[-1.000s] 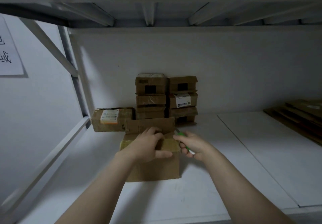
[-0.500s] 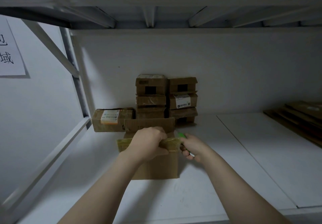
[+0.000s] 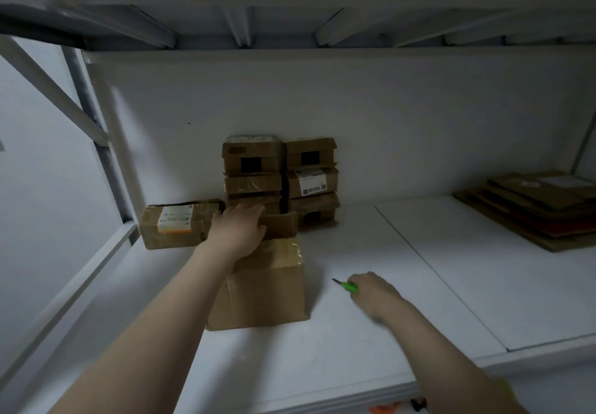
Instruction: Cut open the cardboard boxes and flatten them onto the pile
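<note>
A brown cardboard box stands on the white shelf in front of me, its far flap raised. My left hand lies flat on the box's top at the far edge, fingers against that flap. My right hand rests on the shelf to the right of the box, closed around a green utility knife whose blade points left, clear of the box. A pile of flattened cardboard lies at the far right of the shelf.
Several taped boxes are stacked in two columns against the back wall. A labelled box sits to their left by the shelf post. Another shelf deck hangs low overhead. Orange objects show below the shelf's front edge.
My right hand has drawn the knife away from the box's top, right and toward me, onto the shelf. My left hand has moved from gripping the top to its far edge.
</note>
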